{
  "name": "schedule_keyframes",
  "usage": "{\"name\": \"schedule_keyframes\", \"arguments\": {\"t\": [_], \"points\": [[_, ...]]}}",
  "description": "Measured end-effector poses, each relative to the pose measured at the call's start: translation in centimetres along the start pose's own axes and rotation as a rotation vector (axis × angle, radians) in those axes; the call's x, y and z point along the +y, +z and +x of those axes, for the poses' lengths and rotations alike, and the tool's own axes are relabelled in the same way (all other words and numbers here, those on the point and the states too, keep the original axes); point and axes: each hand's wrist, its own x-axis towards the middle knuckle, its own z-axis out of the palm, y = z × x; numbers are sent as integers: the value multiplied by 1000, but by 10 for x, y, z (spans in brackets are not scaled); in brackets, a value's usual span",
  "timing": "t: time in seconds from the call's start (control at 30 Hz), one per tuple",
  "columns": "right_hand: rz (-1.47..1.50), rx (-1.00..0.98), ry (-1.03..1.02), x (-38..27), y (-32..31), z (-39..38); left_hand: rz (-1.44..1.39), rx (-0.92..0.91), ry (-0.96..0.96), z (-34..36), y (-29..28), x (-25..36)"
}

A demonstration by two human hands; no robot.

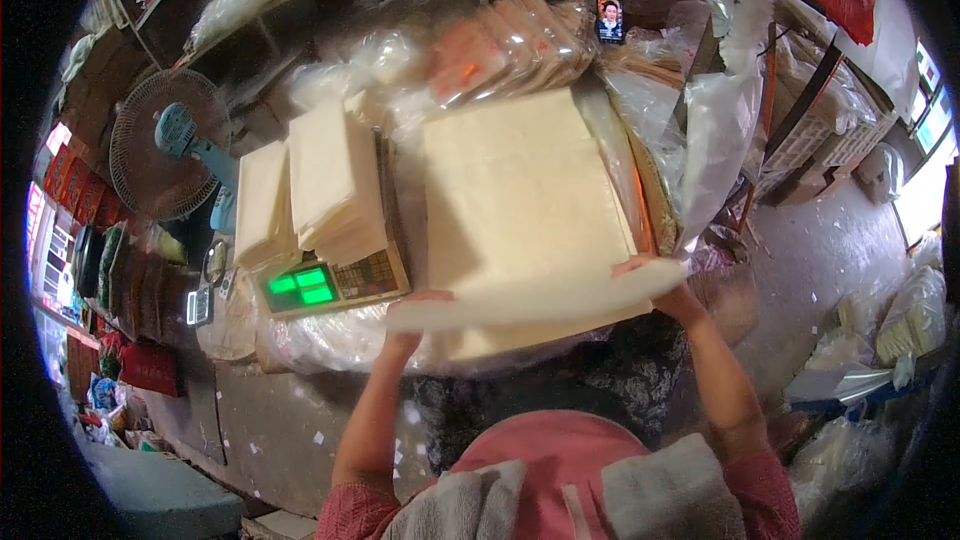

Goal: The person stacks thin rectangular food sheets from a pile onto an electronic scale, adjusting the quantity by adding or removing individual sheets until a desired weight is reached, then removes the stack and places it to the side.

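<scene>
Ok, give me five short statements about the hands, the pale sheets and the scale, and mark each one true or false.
1. Both hands hold a thin bunch of pale sheets at the near edge of the big stack. True: the left hand grips one end, the right hand the other.
2. The scale has a dark, unlit display. False: its display glows green.
3. A smaller stack of sheets rests on the scale. True.
4. The fan stands to the right of the big stack. False: it stands far to the left, beyond the scale.
5. A phone stands propped behind the big stack. True: its screen is lit.
</scene>
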Motion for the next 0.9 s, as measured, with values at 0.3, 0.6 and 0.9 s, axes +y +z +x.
{"name": "schedule_keyframes", "arguments": {"t": [0.3, 0.6, 0.9], "points": [[-253, 452, 304, 32, 23, 48, 381, 295, -77, 37, 36, 30], [-490, 580, 294, 23, 39, 52, 1078, -130, 242, 34, 68, 42], [-1084, 254, -20, -49, 72, 61, 1072, -156, 275, 36, 67, 24]]}}
